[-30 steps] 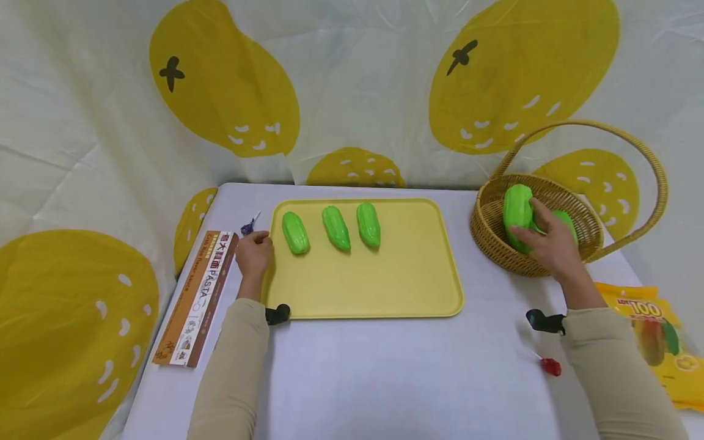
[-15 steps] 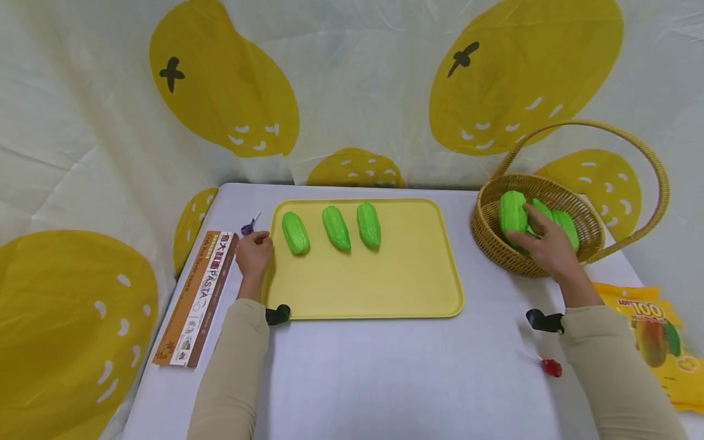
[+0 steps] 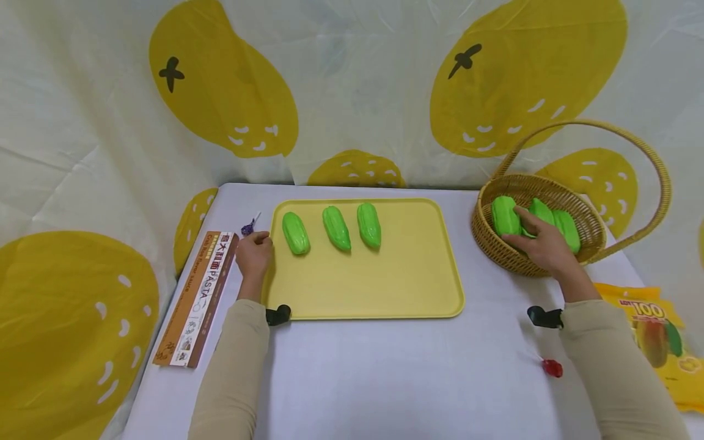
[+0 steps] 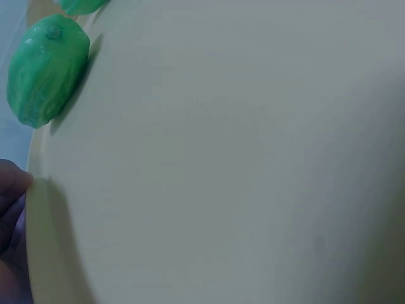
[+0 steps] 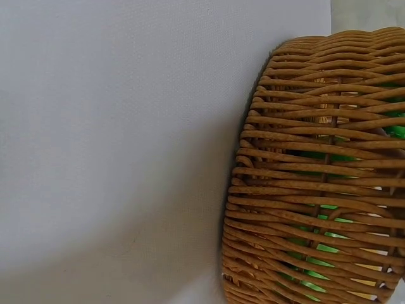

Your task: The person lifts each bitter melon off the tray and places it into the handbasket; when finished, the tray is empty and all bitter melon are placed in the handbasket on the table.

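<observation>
Green and ribbed, a gourd [image 3: 504, 217] lies inside the wicker basket [image 3: 495, 258] at the right of the head view, near its left wall. Your right hand [image 3: 541, 244] has its grip narrowed on that gourd, thumb and fingers at its right side. Two more green gourds [image 3: 566, 231] lie beside it in the basket. At centre left, your left hand [image 3: 255, 253] grips the left rim of the yellow tray [image 3: 407, 269], which carries three smaller gourds [image 3: 337, 228] along its upper part. Around these on the white-covered desk [image 3: 407, 379] you have a pasta box [image 3: 195, 299] at left, a purple lollipop [image 3: 248, 228] above your left hand, a red lollipop [image 3: 552, 368] at lower right and a yellow bag [image 3: 654, 342] at the right edge. A fruit-printed curtain [image 3: 363, 91] fills the top.
</observation>
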Available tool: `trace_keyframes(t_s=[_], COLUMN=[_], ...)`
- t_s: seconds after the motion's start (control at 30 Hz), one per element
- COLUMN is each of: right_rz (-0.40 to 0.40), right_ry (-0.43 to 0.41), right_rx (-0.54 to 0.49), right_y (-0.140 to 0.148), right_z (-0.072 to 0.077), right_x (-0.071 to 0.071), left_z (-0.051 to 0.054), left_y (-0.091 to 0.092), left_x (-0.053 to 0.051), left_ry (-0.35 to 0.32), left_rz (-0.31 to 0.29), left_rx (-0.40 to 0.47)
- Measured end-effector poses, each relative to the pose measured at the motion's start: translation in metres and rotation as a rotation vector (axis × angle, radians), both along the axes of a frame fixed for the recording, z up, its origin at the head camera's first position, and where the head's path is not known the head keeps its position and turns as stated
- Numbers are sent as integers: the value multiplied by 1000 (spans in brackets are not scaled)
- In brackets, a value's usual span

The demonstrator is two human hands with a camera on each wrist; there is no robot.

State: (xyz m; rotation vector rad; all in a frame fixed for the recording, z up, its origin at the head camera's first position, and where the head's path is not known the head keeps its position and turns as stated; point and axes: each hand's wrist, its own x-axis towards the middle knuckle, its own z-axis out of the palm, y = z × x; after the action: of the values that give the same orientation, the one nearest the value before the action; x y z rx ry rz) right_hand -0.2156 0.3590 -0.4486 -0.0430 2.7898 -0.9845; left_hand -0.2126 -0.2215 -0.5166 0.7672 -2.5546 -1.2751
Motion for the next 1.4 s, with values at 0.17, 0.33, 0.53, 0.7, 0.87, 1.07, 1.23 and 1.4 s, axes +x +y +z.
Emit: trace_keyframes(t_s=[0.17, 0.33, 0.53, 0.7, 0.87, 1.07, 1.23, 1.4], right_rz=[32, 40, 31, 27, 37, 54, 66, 63], right_ry=[2, -38, -98, -141, -142, -147, -158, -185], right_rx=[19, 53, 58, 66, 84, 94, 91, 61], right_y=[1, 0, 0, 0, 0, 0, 0, -1], right_z=[-2, -2, 1, 2, 2, 1, 1, 0], right_x=[-2, -3, -6, -7, -10, -12, -14, -15], left_z=[0, 1, -1, -1, -1, -1, 0, -1], left_y=[0, 1, 1, 0, 0, 1, 1, 2], left_x=[0, 1, 1, 0, 0, -1, 0, 1], left_ry=[2, 7, -3, 0, 4, 6, 11, 11], left_rz=[7, 11, 14, 10, 11, 8, 17, 16], left_rx=[-4, -1, 16, 14, 19, 14, 20, 13])
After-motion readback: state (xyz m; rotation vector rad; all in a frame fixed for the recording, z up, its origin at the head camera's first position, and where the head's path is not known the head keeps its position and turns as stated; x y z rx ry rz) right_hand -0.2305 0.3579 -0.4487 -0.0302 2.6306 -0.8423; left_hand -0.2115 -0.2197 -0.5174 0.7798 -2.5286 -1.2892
